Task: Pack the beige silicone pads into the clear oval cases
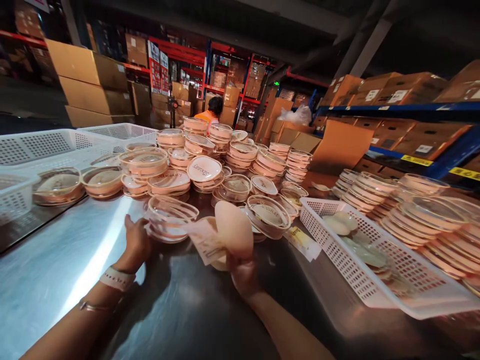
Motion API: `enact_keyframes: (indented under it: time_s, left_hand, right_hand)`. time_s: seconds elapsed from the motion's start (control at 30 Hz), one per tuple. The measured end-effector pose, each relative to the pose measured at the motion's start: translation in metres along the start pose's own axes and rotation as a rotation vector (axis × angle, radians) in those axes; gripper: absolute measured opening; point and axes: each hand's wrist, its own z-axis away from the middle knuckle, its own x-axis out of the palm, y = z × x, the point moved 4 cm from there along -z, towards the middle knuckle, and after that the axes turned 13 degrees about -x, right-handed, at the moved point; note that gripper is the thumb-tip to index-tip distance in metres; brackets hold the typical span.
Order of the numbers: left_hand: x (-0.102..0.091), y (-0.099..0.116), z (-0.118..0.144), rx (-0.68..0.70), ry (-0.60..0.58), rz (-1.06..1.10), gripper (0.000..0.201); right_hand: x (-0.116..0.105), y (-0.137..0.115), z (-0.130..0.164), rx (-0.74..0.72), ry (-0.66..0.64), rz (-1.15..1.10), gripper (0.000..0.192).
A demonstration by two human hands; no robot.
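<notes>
Landmark: white basket (335, 252), perforated, holding pale and greenish cup-shaped pads (365, 250).

Surroundings. Right of the basket: tall stacks of round cases (416, 220), close along its far side. Behind it: an open carton (343, 145), then blue shelving (423, 160) loaded with boxes. Behind and to its left: a crowded heap of round cases (240, 152), closing off the rear of the work area; past the heap, a co-worker in orange (204, 116). Far left of the basket: further white crates (41, 142). Just left of its wall: one yellow-and-white printed slip (303, 243), lying flat.

Edges and room. Steel tabletop (176, 320) extends leftward from the basket's near side, in front of the heap and beneath both forearms; the basket wall bounds it on the right.

Hands. Left of the basket: right hand (244, 272), fingers closed around pale cup pads (234, 231), a white paper slip (204, 246) projecting from their left side. Farther left of the basket: left hand (135, 242), fingers at the left edge of a clear round case (170, 217); whether they grip it cannot be told.
</notes>
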Motion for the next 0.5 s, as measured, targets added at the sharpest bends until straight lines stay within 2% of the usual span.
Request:
enact_keyframes:
  time_s: [0.03, 0.07, 0.1, 0.13, 0.17, 0.2, 0.27, 0.3, 0.37, 0.5]
  left_hand:
    - [-0.002, 0.000, 0.001, 0.048, 0.034, -0.039, 0.048]
    - [-0.003, -0.002, 0.004, 0.092, 0.015, -0.101, 0.052]
    - [0.000, -0.007, 0.010, 0.115, -0.057, -0.191, 0.048]
    - [0.004, -0.016, 0.019, 0.093, -0.184, -0.314, 0.036]
    - [0.009, -0.030, 0.030, 0.011, -0.355, -0.443, 0.022]
    - [0.012, -0.046, 0.043, -0.115, -0.549, -0.550, 0.019]
    - [0.015, -0.076, 0.074, -0.445, -0.885, -0.570, 0.035]
    - [0.015, -0.085, 0.088, -0.559, -0.984, -0.506, 0.038]
    - [0.017, -0.091, 0.107, -0.671, -1.067, -0.376, 0.040]
    - [0.027, -0.085, 0.119, -0.717, -1.016, -0.318, 0.025]
  right_hand:
    - [0.002, 0.003, -0.002, 0.066, 0.045, -0.044, 0.033]
    - [0.005, 0.004, -0.004, 0.125, 0.082, -0.116, 0.035]
    - [0.007, 0.006, -0.006, 0.201, 0.124, -0.220, 0.037]
    - [0.009, 0.008, -0.007, 0.282, 0.158, -0.337, 0.040]
    - [0.012, 0.009, -0.007, 0.362, 0.178, -0.453, 0.042]
    - [0.016, 0.009, -0.006, 0.429, 0.180, -0.549, 0.044]
    - [0.022, 0.008, -0.001, 0.502, 0.108, -0.644, 0.046]
    - [0.025, 0.008, 0.002, 0.518, 0.051, -0.665, 0.046]
    - [0.030, 0.008, 0.010, 0.513, -0.075, -0.685, 0.050]
    - [0.032, 0.011, 0.014, 0.432, -0.255, -0.648, 0.050]
